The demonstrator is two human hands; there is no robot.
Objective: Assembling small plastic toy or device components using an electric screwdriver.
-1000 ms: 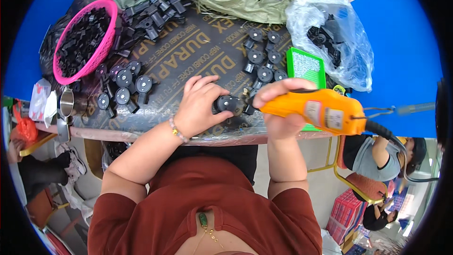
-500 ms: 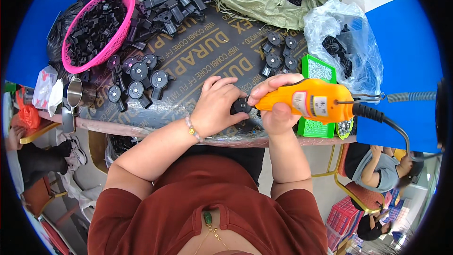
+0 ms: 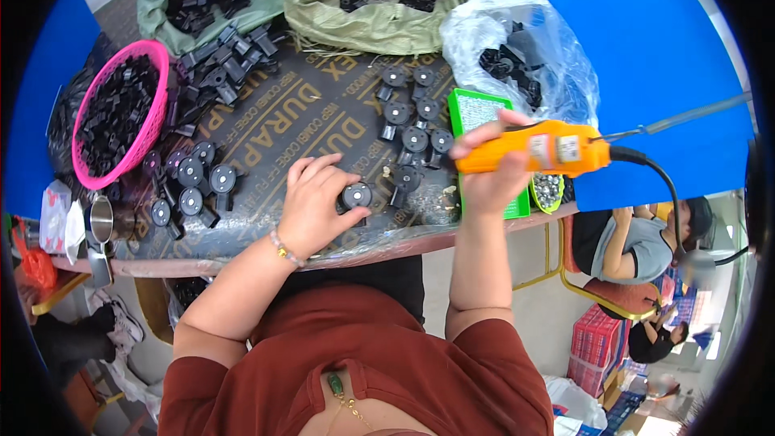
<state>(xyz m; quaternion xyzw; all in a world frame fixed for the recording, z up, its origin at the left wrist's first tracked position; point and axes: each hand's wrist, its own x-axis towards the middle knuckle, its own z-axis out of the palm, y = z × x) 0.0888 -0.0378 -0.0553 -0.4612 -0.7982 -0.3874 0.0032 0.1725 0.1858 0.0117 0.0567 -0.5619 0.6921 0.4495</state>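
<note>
My left hand (image 3: pixel 313 200) is closed around a round black plastic part (image 3: pixel 357 194) near the table's front edge. Its thumb and fingers grip the rim, leaving the disc-shaped top facing up. My right hand (image 3: pixel 494 180) wraps around an orange electric screwdriver (image 3: pixel 561 149), held nearly level above a green tray (image 3: pixel 465 119) of small metal pieces. The driver's tip points left, apart from the part in my left hand; its end is hard to make out. Between my hands lie several matching black parts (image 3: pixel 415 140), with another such group (image 3: pixel 190 171) at the left.
A pink basket (image 3: pixel 165 81) full of black pieces stands far left, beside a loose pile (image 3: pixel 230 64). Green woven sacks (image 3: pixel 311 8) and a clear plastic bag (image 3: pixel 565 56) line the back. The driver's cable (image 3: pixel 658 173) trails right. A metal cup (image 3: pixel 101 220) sits front left.
The screwdriver's tip has come away from the black part, and my right hand has drawn it rightward over the green tray. My left hand keeps its part. The whole view has shifted.
</note>
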